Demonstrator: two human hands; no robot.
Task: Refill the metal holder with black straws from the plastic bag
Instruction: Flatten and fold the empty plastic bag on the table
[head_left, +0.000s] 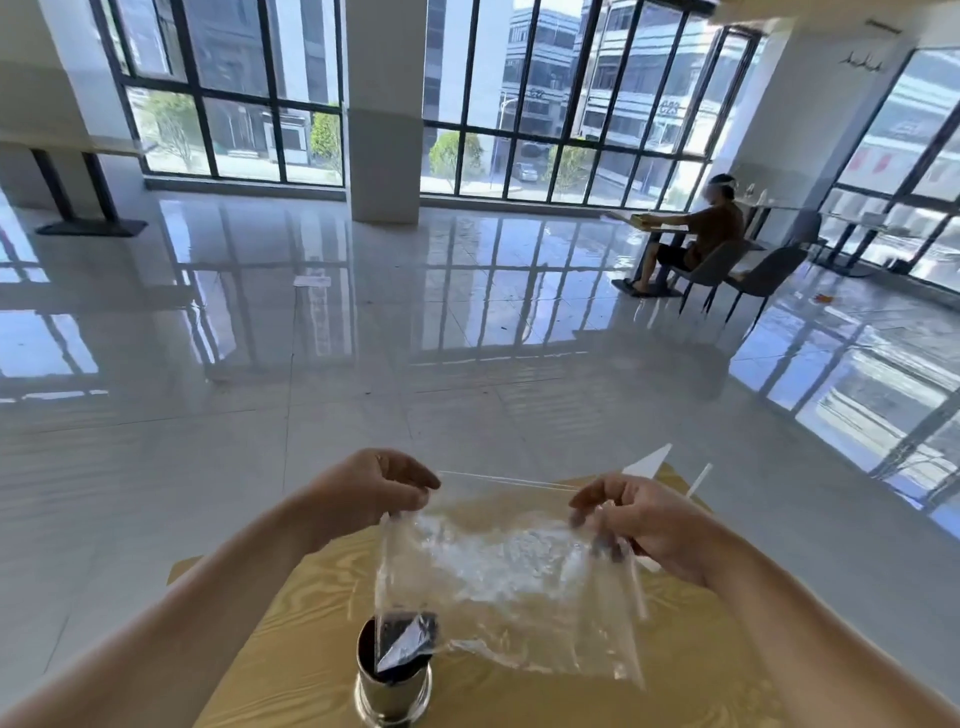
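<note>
A clear plastic bag (498, 582) hangs between my two hands above a yellow wooden table (291, 654). My left hand (374, 491) pinches the bag's top left corner. My right hand (644, 519) grips the top right corner, with a thin white straw-like stick running under its fingers. The bag's mouth is stretched taut between them, and the bag looks empty and crumpled. Its lower left corner dips over the metal holder (393, 691), which stands on the table near me with black straws (410, 631) filling its mouth.
A white stick (698, 480) and a white paper piece (649, 462) lie at the table's far right edge. Beyond the table stretches a glossy tiled floor. A person sits at a distant table with grey chairs (758, 275) at the right.
</note>
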